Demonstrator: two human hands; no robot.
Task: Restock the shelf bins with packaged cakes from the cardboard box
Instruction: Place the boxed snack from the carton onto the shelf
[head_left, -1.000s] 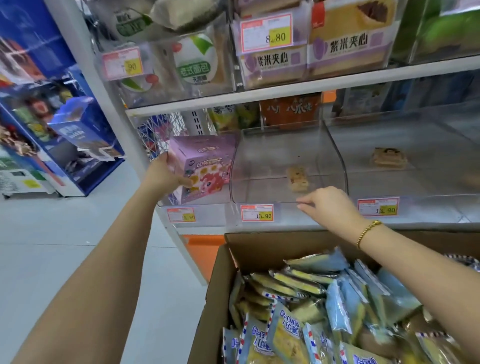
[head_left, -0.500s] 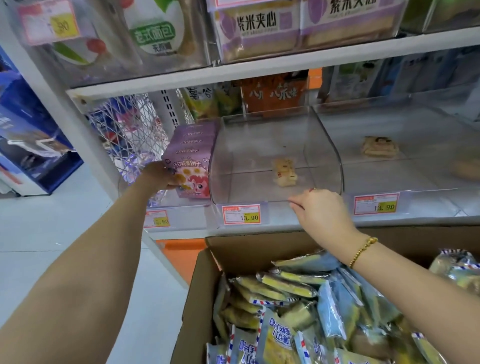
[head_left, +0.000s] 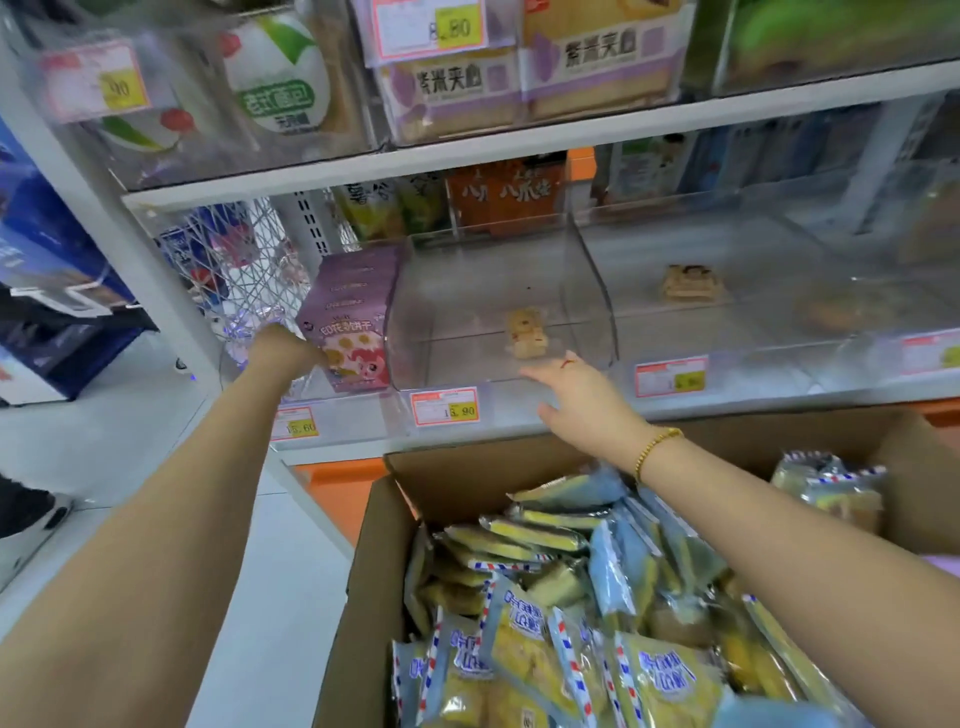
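An open cardboard box (head_left: 384, 525) stands in front of the shelf, full of packaged cakes (head_left: 524, 649) in yellow and blue wrappers. On the lower shelf a clear plastic bin (head_left: 467, 291) holds one small loose cake (head_left: 527, 332). My right hand (head_left: 576, 400) reaches over the bin's front lip with its fingers stretched out and holds nothing. My left hand (head_left: 283, 348) grips the left side of a purple biscuit box (head_left: 353, 317), which stands upright just left of the bin.
A second clear bin (head_left: 753, 322) to the right holds a wrapped cake (head_left: 691, 283). Price tags (head_left: 444, 408) line the shelf edge. The upper shelf (head_left: 519, 140) carries bins of bread packs. A blue display stand (head_left: 57, 291) stands on the floor at left.
My right hand has let go of the bin's front edge and straightened its fingers. My left hand has set the purple box further back and upright beside the bin.
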